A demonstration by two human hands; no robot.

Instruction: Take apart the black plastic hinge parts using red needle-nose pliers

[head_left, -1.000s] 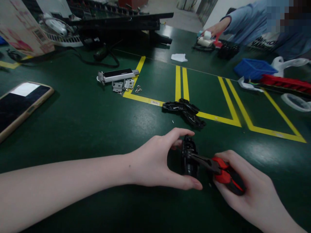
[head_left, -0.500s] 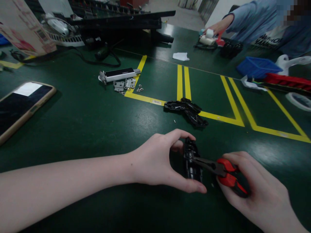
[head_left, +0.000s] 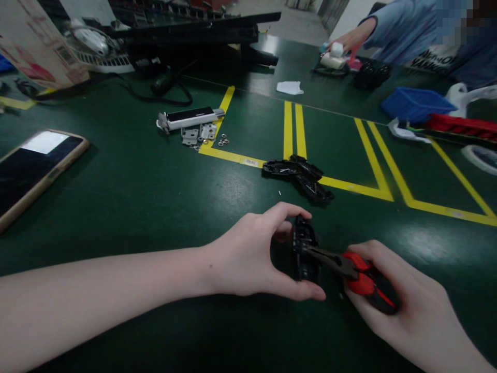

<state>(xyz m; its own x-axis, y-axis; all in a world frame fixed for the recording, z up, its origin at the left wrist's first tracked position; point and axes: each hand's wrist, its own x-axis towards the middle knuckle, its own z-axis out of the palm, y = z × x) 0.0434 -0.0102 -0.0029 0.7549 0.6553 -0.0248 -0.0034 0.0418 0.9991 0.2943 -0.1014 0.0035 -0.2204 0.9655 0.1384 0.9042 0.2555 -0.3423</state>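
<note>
My left hand (head_left: 252,256) grips a small black plastic part (head_left: 305,251) between thumb and forefinger, holding it on edge on the green table (head_left: 135,197). In my right hand (head_left: 399,300) is a pair of red-and-black-handled pliers (head_left: 349,269), fingers wrapped round the handles. The dark jaws of the pliers reach left into the middle of the black part. More black plastic parts (head_left: 298,176) lie in a small pile just beyond my hands, across a yellow tape line.
A phone (head_left: 33,168) lies at the left edge. A silver-and-black bracket with metal plates and washers (head_left: 192,127) sits further back. Another person's sleeve and hand (head_left: 368,31) work at the far right, near a blue bin (head_left: 415,103) and a red tray (head_left: 462,127).
The view has shifted slightly. My hands keep nearly the same hold; the pliers and part have nudged a little to the right and back.
</note>
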